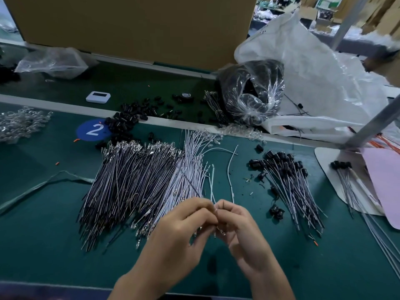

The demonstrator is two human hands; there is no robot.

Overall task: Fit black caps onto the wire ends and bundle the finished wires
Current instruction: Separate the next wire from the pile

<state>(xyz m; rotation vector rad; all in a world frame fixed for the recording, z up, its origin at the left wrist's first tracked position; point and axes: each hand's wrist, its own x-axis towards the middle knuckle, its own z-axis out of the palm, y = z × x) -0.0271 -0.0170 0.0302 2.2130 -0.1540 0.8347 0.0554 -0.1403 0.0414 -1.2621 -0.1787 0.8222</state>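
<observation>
Green counter (54,245), cluttered, with a brown cardboard box (129,24) at the far edge and a white plastic sack (313,68) far right. Near centre, left hand (181,230) and right hand (242,232) meet fingertip to fingertip. Both grips are pinched together on one thin white wire (212,185). Its long axis runs near-to-far and its free end points away from the person, just above the counter. Whether a cap sits inside the fingers I cannot tell.

Left of the hands is a big fanned pile of uncapped wires (134,187), dark and white, long axes near-to-far, metal terminal ends mostly at the far side. Right of the hands lie the capped wires (290,187), black caps at the far ends, tails splaying near and right. A smaller capped bunch (344,169) lies further right on white sheet.

Loose black caps (125,120) are heaped far left of centre beside a blue "2" sticker (93,129). A clear bag of black parts (253,92) sits far centre. A small white device (98,97) lies on the far strip.
</observation>
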